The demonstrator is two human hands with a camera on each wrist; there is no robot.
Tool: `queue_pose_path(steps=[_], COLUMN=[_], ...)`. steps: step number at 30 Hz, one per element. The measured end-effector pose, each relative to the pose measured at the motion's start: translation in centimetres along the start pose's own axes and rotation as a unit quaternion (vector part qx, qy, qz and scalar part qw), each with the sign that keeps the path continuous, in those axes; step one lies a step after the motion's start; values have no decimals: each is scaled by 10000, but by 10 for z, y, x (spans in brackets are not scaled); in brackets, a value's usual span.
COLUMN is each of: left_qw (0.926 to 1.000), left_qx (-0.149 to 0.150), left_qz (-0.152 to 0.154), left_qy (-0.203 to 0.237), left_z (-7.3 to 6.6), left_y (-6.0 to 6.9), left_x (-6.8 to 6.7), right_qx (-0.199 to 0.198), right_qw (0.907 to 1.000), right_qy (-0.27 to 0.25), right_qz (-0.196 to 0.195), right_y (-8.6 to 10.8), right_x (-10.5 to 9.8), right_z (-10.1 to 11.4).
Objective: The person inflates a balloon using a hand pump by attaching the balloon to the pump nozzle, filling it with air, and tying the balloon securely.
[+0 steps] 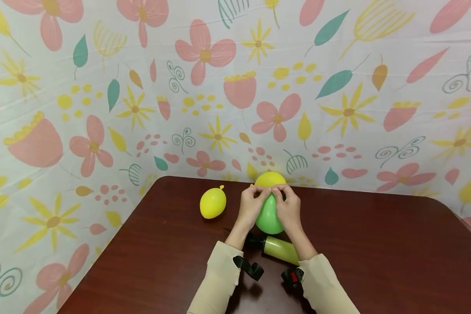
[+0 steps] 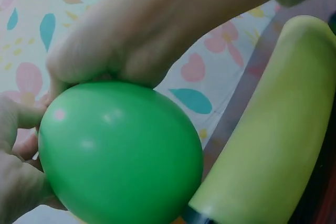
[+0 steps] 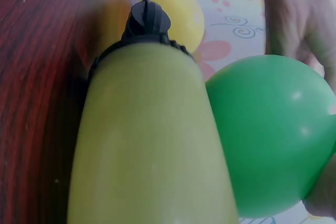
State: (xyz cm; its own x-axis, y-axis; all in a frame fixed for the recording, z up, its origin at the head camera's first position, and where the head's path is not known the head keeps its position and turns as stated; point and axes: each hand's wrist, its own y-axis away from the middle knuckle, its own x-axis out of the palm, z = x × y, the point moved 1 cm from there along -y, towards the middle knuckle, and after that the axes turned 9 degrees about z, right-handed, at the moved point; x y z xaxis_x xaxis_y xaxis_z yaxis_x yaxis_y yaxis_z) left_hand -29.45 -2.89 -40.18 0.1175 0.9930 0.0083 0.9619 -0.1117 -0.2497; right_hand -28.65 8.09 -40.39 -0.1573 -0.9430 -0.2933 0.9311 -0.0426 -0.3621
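An inflated green balloon (image 1: pixel 269 218) hangs from my fingertips, its round end downward. My left hand (image 1: pixel 251 206) and right hand (image 1: pixel 289 207) meet at its top, thumbs and fingers pinching the neck. The knot or opening is hidden behind the fingers. In the left wrist view the green balloon (image 2: pixel 123 156) fills the middle. The right wrist view shows it (image 3: pixel 270 135) beside a yellow-green hand pump (image 3: pixel 149 140). That pump (image 1: pixel 280 250) lies on the table below my hands, its black end to the left.
A tied yellow balloon (image 1: pixel 213 203) rests on the brown table (image 1: pixel 161 253), left of my hands. Another yellow balloon (image 1: pixel 271 179) sits behind them near the far edge. A floral cloth (image 1: pixel 227 109) hangs behind the table. Black straps (image 1: pixel 249 268) are on my wrists.
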Motion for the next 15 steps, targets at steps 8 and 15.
queue_pose_path(steps=[8, 15], left_qw=[9960, 9804], left_qx=[258, 536], left_qz=[627, 1275], left_qy=[-580, -1406], left_z=[-3, -3], left_y=[-2, -1], left_x=[1, -1], right_qx=[-479, -446], right_qw=[9981, 9988], right_qy=[271, -29], right_qz=[-264, -179], right_y=[-2, -1], right_x=[-8, -12], right_z=[5, 3])
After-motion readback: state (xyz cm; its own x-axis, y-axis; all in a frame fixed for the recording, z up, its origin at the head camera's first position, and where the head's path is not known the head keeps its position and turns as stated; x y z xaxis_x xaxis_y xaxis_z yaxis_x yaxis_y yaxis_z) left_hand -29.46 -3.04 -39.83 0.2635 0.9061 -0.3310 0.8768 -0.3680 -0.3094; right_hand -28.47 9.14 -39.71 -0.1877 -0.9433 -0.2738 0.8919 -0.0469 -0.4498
